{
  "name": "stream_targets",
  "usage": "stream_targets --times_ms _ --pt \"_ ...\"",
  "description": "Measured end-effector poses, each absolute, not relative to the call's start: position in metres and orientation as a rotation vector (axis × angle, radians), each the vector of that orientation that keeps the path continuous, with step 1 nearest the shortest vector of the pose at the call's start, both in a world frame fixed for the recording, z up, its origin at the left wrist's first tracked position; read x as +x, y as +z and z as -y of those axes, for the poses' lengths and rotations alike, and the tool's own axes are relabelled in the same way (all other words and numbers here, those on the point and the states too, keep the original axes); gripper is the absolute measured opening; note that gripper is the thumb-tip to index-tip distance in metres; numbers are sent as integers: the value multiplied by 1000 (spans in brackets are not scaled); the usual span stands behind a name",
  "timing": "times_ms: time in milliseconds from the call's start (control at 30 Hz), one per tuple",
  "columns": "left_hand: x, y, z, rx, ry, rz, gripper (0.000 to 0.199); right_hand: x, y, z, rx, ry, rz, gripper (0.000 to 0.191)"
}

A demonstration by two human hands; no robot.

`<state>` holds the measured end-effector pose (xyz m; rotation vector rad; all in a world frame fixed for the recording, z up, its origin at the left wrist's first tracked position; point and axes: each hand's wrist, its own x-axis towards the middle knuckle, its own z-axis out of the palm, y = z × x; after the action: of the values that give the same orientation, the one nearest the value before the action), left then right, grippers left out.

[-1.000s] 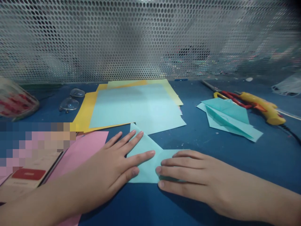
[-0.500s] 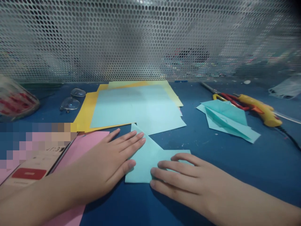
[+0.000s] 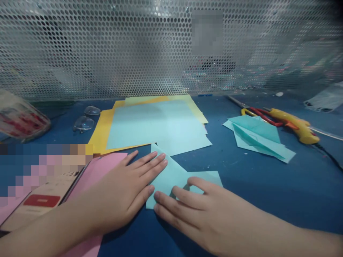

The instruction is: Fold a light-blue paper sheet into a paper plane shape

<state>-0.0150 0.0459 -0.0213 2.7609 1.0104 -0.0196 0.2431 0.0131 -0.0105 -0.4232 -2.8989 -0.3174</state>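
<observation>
Folded blue paper (image 3: 172, 172) — matte, with angular outline — lies on the smooth table (image 3: 257, 189). The left hand (image 3: 135, 182) rests across it, fingers slightly spread; the right hand (image 3: 206, 210) touches it, its fingers bent and apart.

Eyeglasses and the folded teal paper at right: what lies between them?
In the head view, the coloured sheets lie between the eyeglasses and folded teal paper.

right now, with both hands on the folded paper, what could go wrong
With the left hand and right hand both on the paper, uneven pressure might skew it. Its far tip reaches the stack, so sliding could nudge that. The left forearm covers part of the phone and might bump it.
</observation>
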Motion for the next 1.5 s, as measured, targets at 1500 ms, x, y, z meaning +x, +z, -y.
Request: stream_targets --times_ms 1500 --pt "-19 -1 -45 2540 -98 -962 65 286 -5 -4 -606 -193 2828 51"
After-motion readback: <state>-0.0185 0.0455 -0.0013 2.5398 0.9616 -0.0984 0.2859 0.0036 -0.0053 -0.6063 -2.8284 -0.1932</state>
